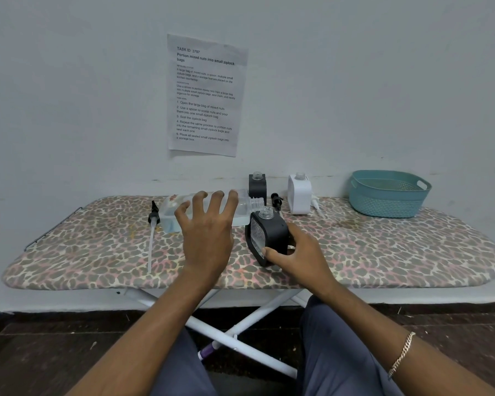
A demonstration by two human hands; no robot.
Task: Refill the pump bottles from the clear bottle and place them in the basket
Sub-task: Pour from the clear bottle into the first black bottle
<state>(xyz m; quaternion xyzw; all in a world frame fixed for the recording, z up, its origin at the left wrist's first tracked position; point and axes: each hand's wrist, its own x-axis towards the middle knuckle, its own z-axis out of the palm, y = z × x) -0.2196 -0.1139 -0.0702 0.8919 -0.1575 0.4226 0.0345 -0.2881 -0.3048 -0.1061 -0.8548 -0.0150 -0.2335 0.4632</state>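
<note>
Ironing board (pixel 97 270), leopard-print cover, rounded ends: open room is seen along its near edge and R half. Black pump bottle (pixel 270 238), uncapped and tilted, is held low on its body by the right grip (pixel 300 258), thumb on the ribbed clear front. Clear bottle (pixel 169 214) is held sideways under the left grip (pixel 206 232), fingers spread over it, threaded mouth just above the black bottle's neck. A pump head (pixel 154 215) w/ long tube is laid at L. Farther back by the wall are stood a 2nd black bottle (pixel 257 185), a white bottle (pixel 299 194) & a teal perforated basket (pixel 389 195) at far R, well apart.
</note>
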